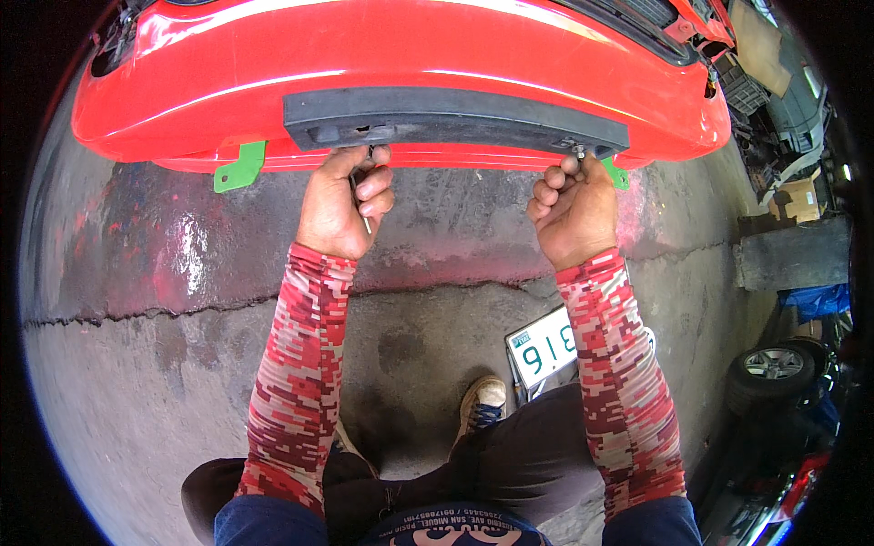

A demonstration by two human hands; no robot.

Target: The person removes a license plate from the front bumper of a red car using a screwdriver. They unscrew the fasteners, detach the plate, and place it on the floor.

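A long black plastic plate holder [455, 114] lies against the front of a red car bumper [364, 64]. At its lower left part, my left hand [346, 200] is closed around a thin metal rod-like tool [366, 221], whose other end is hidden in the fingers. The fingertips of that hand meet the holder's lower edge below a small slot. Near the right end of the holder, my right hand [575, 209] pinches a small metal bolt [580, 153] at a recess. Both hands are palm up.
Green metal brackets [239, 167] stick out under the bumper. A white licence plate [543, 348] lies on the stained concrete floor [419, 318] by my shoe [482, 405]. To the right are a grey block [792, 255], a wheel [772, 364] and a cardboard box [797, 200].
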